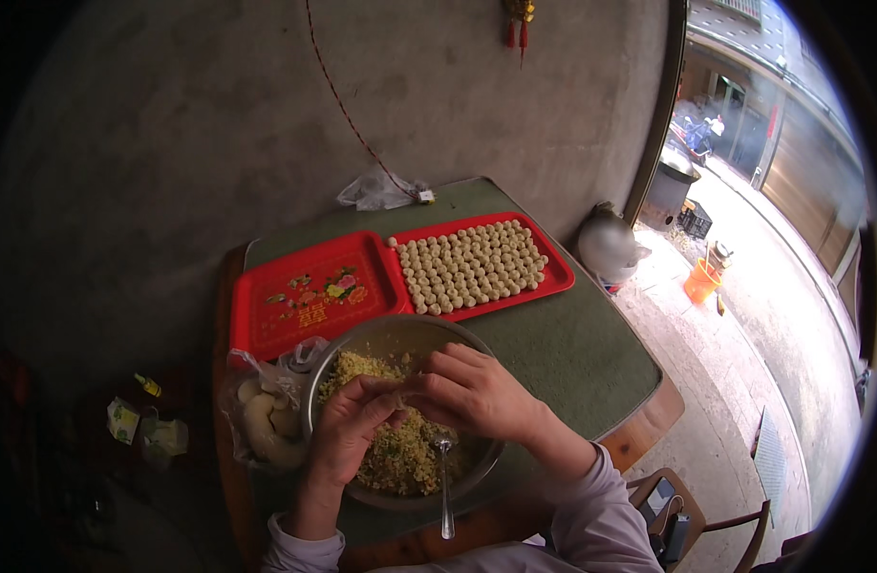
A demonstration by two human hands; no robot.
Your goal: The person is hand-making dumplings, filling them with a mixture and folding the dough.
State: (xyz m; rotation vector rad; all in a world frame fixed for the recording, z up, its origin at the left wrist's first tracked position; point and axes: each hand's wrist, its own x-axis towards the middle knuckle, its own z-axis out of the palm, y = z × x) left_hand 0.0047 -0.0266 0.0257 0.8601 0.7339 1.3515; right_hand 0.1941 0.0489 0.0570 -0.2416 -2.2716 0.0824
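My left hand [360,418] and my right hand [477,390] meet over a metal bowl [316,378], their fingers bent and pressed together. Between the fingertips is a small pale piece of dough [410,385], mostly covered by the fingers. A crumbly yellow-green filling [400,460] lies in the bowl below. A metal spoon [446,487] rests in the filling, its handle leaning over the near rim. To the left of the bowl, a clear plastic bag [238,401] holds thick pale lumps of dough [267,420].
Behind the bowl, a red tray [559,271] carries many small round dough balls [472,263] in rows. A flowered red tray [267,306] overlaps it at left. The green tabletop [591,358] has a wooden edge. At lower right stands a chair [692,492] with small devices.
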